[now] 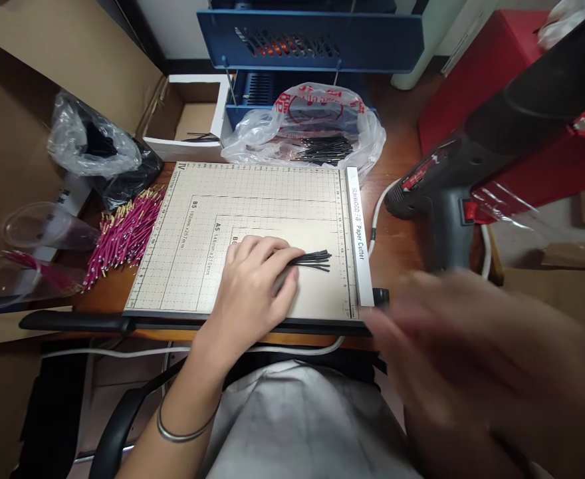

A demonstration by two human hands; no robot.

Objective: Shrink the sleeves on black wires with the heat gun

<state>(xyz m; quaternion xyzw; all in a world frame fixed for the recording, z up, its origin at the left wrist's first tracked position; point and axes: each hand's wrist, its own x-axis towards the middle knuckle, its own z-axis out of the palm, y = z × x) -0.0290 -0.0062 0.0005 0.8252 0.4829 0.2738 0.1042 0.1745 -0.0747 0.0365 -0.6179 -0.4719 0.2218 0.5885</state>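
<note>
Gridded board (272, 206): left fingers (283, 258) clasp slim black strands (314, 257); blurred right fingers (442, 296) are unreadable.

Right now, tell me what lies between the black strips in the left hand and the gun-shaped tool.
The head view shows, from the black strips to the gun-shaped tool: bare gridded board, the white rail, then a white cable.

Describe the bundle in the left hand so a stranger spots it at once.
Find the cream gridded paper cutter. Over it, the left hand holds a small bundle of thin black strands, ends pointing right. Unlike the dark pieces in the plastic bag behind, these stick out from a hand.
</note>
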